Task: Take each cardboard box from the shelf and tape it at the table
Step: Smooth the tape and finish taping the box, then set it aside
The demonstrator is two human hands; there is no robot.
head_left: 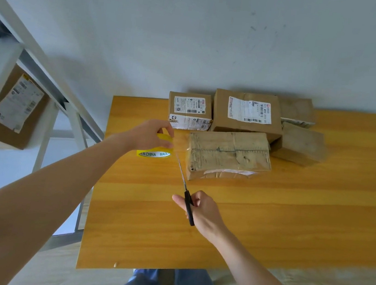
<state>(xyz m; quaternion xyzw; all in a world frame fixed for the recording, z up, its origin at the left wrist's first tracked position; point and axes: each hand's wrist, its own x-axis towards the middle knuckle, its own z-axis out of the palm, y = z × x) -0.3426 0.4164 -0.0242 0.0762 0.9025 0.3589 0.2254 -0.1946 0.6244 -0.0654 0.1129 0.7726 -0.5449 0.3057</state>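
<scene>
Scissors [185, 190] are gripped by the right hand's [205, 211] curled fingers, blades pointed at clear tape [180, 145] stretched between a cardboard box [228, 154] and the yellow roll [155, 154] clasped by the left hand [150, 134].

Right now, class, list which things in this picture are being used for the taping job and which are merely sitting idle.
In use:
tape roll, gripped by the left hand
scissors, gripped by the right hand
nearest box

Idle:
four rear boxes on the table
shelved box
</scene>
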